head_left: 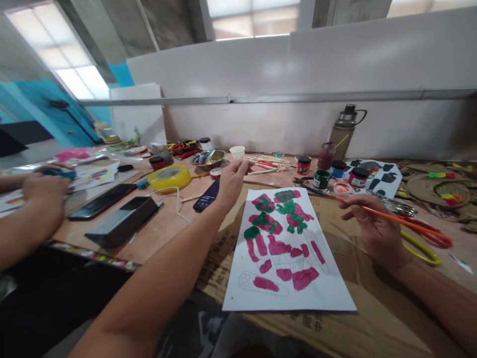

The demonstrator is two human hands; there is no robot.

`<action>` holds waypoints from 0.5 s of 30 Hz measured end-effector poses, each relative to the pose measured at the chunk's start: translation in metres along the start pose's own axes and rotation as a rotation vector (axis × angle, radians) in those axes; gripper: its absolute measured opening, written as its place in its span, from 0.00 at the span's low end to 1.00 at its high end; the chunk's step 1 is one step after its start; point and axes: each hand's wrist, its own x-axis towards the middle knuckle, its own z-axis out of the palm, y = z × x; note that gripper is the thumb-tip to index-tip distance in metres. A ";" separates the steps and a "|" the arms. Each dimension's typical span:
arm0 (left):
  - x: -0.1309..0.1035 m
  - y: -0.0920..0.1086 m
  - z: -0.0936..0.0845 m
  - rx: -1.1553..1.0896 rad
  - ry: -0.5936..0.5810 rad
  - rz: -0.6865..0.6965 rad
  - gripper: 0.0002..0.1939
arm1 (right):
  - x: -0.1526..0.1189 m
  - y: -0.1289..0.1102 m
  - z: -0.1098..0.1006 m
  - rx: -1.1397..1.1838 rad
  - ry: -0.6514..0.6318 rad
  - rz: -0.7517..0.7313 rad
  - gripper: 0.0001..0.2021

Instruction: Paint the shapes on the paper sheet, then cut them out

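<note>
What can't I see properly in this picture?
- Head view: whether the left hand holds anything; its fingertips are too small and blurred.
- Head view: part of the orange stick; the fingers of the right hand cover it.
- Head view: words on the lit phone; too small.
- Head view: the rest of the other person's arm; cut off by the left edge.

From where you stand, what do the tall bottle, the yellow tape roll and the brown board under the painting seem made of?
Bottle: smooth, muted grey-brown body, perhaps plastic or coated metal; I can't tell which.
Tape roll: probably plastic film, glossy and slightly see-through.
Board: apparently cardboard, matt brown with creases and printed characters.
</note>
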 end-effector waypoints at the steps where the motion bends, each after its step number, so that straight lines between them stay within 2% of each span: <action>1: 0.000 -0.002 -0.001 0.012 0.003 -0.007 0.13 | 0.000 0.000 0.000 0.008 0.005 0.004 0.11; 8: -0.006 -0.002 -0.001 0.065 -0.047 -0.037 0.14 | -0.004 0.004 -0.002 -0.004 -0.027 0.028 0.09; 12: 0.000 -0.002 -0.013 0.129 -0.001 -0.075 0.14 | -0.003 -0.001 -0.001 0.008 -0.029 0.029 0.10; 15: 0.007 -0.001 -0.023 0.160 0.090 -0.090 0.13 | -0.001 -0.005 0.001 0.018 -0.013 0.031 0.11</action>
